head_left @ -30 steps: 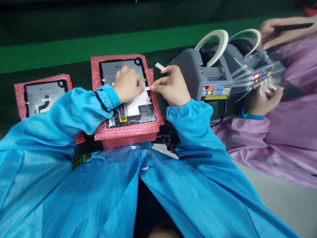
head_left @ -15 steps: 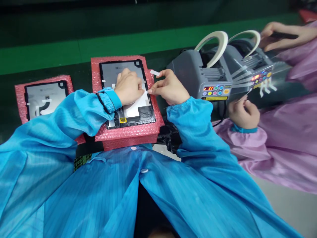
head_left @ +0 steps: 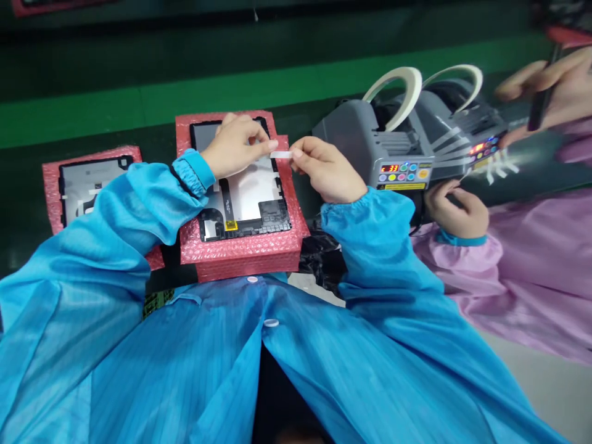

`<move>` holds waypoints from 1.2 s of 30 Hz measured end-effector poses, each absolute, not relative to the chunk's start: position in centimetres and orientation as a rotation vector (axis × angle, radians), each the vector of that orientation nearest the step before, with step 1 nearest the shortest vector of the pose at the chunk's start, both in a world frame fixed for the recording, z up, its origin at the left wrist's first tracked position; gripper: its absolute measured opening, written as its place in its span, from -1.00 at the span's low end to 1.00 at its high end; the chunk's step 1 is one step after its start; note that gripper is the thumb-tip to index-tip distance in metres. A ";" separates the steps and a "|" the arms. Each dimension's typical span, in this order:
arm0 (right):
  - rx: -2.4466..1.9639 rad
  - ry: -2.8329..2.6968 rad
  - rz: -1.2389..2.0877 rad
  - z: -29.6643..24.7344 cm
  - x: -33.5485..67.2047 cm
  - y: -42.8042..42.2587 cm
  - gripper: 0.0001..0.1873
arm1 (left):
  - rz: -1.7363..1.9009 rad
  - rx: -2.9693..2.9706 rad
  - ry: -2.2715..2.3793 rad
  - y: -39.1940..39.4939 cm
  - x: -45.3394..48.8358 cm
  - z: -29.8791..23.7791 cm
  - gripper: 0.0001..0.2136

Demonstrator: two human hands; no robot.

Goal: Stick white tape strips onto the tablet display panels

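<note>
An opened tablet back (head_left: 250,197) lies on a pink bubble-wrap block (head_left: 240,253) in front of me. My left hand (head_left: 234,145) hovers over the tablet's upper part, fingers pinched on the left end of a short white tape strip (head_left: 280,154). My right hand (head_left: 324,169) pinches the strip's right end, just past the tablet's right edge. The strip is stretched level between both hands. Both my sleeves are blue.
A second tablet on pink bubble wrap (head_left: 90,185) lies at the left. A grey tape dispenser (head_left: 393,148) with white tape rolls stands at the right. A person in a pink gown (head_left: 522,259) works beside it, one hand (head_left: 456,206) near the dispenser. A green belt (head_left: 139,105) runs behind.
My left hand lifted off the tablet's middle and moved up to take the strip's left end. My right hand rose slightly with the strip. The neighbour's hand pulled back from the dispenser.
</note>
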State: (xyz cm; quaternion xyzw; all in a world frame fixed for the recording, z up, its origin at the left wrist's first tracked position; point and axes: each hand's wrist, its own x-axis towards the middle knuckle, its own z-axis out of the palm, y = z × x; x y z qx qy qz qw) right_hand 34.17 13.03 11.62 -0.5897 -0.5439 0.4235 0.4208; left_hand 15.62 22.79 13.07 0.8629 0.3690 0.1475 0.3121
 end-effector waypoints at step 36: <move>-1.784 -1.597 0.871 10.0 33.7 14.9 -0.78 | 0.120 2.360 1.181 20.6 16.3 12.6 -0.76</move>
